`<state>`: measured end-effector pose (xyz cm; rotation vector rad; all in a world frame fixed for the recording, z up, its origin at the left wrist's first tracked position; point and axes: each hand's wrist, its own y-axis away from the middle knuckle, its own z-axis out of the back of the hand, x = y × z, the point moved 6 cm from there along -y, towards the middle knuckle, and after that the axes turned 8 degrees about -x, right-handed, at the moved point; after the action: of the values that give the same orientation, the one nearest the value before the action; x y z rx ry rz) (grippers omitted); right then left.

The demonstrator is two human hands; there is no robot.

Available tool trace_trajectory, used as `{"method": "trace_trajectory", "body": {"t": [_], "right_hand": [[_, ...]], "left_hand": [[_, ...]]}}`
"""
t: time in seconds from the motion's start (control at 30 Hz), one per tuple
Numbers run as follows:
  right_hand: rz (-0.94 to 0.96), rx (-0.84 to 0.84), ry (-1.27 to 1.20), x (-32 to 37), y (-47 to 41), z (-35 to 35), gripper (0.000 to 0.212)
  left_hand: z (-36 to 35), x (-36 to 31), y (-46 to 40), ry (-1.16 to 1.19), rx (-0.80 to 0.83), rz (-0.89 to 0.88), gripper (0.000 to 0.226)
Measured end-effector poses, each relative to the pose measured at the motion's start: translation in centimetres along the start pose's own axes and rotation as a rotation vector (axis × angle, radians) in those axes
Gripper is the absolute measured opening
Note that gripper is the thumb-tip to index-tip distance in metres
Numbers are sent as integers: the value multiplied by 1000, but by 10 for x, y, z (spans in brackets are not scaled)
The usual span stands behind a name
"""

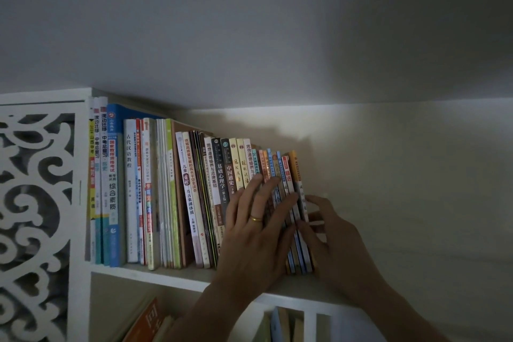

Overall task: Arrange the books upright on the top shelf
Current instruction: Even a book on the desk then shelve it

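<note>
White top shelf [155, 276]: books [191, 191] upright.
Left hand [249, 236]: straight fingers [270, 189] press spines.
Right hand [333, 239]: pinches books at row's end.

White top shelf [155, 276]: books [166, 191] stand upright in one row on board, tallest at 9 o'clock end, shortest toward 3 o'clock.

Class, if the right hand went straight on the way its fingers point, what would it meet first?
The orange book ending the row; the right hand seems to grip it, fingers on its cover, though depth is unclear.
</note>
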<state>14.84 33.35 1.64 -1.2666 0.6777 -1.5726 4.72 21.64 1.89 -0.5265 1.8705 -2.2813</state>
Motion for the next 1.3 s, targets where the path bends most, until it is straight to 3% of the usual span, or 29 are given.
{"method": "trace_trajectory", "body": {"t": [0.13,0.2,0.5,0.6,0.7,0.8,0.9,1.0,1.13,1.23,1.3], "right_hand": [[198,-197,267,13,4,8,100],[208,-177,309,11,5,9,106],[219,-102,210,15,0,9,61],[251,-136,308,8,3,12,39],[259,-139,451,4,6,7,37],[250,-57,314,10,8,5,39],[277,25,166,14,10,3,52],[277,81,46,16,14,3,40],[276,95,69,23,18,18,53],[314,163,129,26,24,36,48],[329,177,205,22,29,53,43]], "left_hand": [[-3,1,4,6,3,-3,48],[-4,2,5,1,2,1,47],[5,-1,1,25,-26,12,40],[7,-16,-7,-17,-40,114,43],[4,-30,-12,-9,-76,241,43],[6,-30,-13,28,-87,275,45],[16,-30,-24,-56,19,220,50],[27,-24,-46,-124,202,214,54],[39,-22,-79,-125,361,178,56],[42,-20,-115,-91,491,177,63],[38,-21,-137,-95,610,140,53]]}}
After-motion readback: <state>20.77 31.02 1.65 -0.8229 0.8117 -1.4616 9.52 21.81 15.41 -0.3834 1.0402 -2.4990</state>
